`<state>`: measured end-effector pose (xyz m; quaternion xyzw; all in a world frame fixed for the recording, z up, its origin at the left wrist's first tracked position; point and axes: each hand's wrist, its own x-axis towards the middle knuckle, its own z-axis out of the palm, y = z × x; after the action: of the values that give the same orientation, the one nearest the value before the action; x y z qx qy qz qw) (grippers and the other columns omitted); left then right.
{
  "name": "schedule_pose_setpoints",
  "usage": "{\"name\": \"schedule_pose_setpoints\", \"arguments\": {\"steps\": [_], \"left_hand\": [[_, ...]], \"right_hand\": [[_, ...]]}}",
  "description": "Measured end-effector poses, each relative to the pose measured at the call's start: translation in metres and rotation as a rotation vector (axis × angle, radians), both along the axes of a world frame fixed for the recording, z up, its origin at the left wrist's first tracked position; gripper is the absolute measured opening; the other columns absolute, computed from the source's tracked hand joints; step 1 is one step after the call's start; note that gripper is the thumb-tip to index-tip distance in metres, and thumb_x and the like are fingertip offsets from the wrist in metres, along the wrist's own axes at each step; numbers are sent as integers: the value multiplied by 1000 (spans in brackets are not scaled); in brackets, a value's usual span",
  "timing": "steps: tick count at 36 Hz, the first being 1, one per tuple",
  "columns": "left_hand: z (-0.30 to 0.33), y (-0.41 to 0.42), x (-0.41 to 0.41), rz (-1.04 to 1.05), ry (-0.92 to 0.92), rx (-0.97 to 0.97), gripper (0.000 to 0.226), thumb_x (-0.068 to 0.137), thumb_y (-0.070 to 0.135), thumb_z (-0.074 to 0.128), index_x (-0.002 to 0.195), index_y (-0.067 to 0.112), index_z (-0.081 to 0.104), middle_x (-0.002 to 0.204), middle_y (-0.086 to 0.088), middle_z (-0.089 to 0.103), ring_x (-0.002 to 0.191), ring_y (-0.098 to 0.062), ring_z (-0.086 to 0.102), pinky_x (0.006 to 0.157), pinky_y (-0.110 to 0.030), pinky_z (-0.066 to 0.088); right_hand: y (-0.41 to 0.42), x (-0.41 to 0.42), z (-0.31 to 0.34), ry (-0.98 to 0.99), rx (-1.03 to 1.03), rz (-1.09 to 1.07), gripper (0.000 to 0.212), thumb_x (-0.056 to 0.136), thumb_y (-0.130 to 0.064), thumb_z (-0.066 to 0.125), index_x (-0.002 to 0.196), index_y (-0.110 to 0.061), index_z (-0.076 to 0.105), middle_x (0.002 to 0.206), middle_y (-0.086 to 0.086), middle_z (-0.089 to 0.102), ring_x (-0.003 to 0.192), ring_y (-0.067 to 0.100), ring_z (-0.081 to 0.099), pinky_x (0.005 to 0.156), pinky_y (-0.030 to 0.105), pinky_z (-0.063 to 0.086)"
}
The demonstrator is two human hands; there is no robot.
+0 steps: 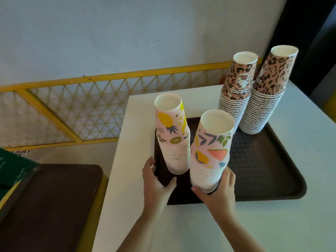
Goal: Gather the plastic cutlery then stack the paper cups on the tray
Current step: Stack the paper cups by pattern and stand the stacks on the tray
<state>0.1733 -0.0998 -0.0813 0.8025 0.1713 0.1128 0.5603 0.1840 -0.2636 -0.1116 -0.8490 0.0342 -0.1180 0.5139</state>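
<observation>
On the tray (263, 170), near its left end, we are gripping a cup stack (211, 155) low down with our right hand (218, 194); it is standing upright, axis vertical, bases pointing up. Our left hand (156, 180) is clasping the tray's left rim beside another stack (174, 142).

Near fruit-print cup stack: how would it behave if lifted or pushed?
Likely light: this cup stack is nested paper. Tall on a small footprint, a high push could topple it. The right hand grips only its base; the top may sway.
</observation>
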Motion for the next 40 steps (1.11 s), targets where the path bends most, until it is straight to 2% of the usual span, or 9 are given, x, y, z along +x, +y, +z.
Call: {"name": "schedule_pose_setpoints", "arguments": {"steps": [4, 9, 14, 19, 23, 26, 32, 35, 40], "left_hand": [[11, 19, 27, -98, -88, 76, 107, 48, 42, 82, 138, 20, 29, 141, -2, 36, 133, -17, 39, 107, -43, 40], [36, 44, 45, -135, -246, 38, 90, 46, 22, 93, 124, 15, 49, 120, -4, 62, 113, -20, 60, 90, -47, 51], [41, 83, 46, -146, -279, 23, 78, 47, 11, 93, 116, 3, 56, 112, -9, 67, 107, -21, 64, 83, -47, 54], [44, 111, 39, -127, -277, 41, 87, 44, 18, 93, 119, 11, 50, 116, -3, 63, 108, -15, 62, 86, -37, 54], [47, 123, 35, -178, -281, 46, 90, 47, 8, 93, 121, 20, 42, 112, 18, 55, 105, 10, 55, 80, -4, 43], [45, 134, 38, -225, -252, 51, 93, 47, 7, 92, 124, 14, 41, 110, 19, 54, 101, 19, 51, 77, 0, 41], [39, 142, 48, -310, -208, 45, 99, 51, 10, 91, 133, 10, 35, 116, 11, 53, 104, 16, 51, 80, 1, 40], [31, 132, 49, -325, -212, 52, 103, 54, 10, 90, 137, 8, 28, 121, 9, 47, 111, 3, 51, 88, -5, 43], [18, 118, 46, -214, -252, 32, 111, 46, 16, 94, 135, 3, 29, 132, -4, 44, 126, -17, 45, 104, -45, 42]], "right_hand": [[25, 5, 19, -90, -69, -108, 104, 33, -22, 94, 118, -18, 34, 116, 17, 45, 108, 32, 47, 86, 44, 46], [57, 6, 39, -122, -118, -166, 101, 34, -25, 93, 116, -17, 35, 106, 16, 51, 100, 31, 50, 82, 46, 49], [92, 2, 49, -106, -83, -153, 101, 41, -26, 92, 126, -6, 41, 112, 10, 54, 102, 21, 47, 81, 45, 49], [111, -3, 61, -17, -49, -85, 99, 48, -22, 88, 132, -7, 38, 120, 6, 50, 113, 23, 41, 88, 40, 43], [114, -3, 69, 24, -47, -56, 97, 51, -17, 86, 134, -10, 35, 123, 5, 49, 117, 24, 40, 92, 40, 41], [118, -1, 70, 46, -53, -59, 97, 52, -16, 85, 135, -12, 34, 121, 3, 49, 117, 23, 41, 93, 39, 40], [117, 6, 67, 71, -63, -64, 99, 54, -22, 84, 136, -21, 29, 111, -12, 41, 118, 20, 43, 95, 43, 44], [108, 9, 64, 109, -43, -62, 99, 57, -23, 83, 138, -23, 27, 124, -2, 49, 120, 23, 45, 96, 48, 45], [111, 6, 53, 85, -57, -92, 103, 58, -25, 83, 141, -21, 22, 135, 2, 45, 123, 23, 44, 98, 47, 44]]}}
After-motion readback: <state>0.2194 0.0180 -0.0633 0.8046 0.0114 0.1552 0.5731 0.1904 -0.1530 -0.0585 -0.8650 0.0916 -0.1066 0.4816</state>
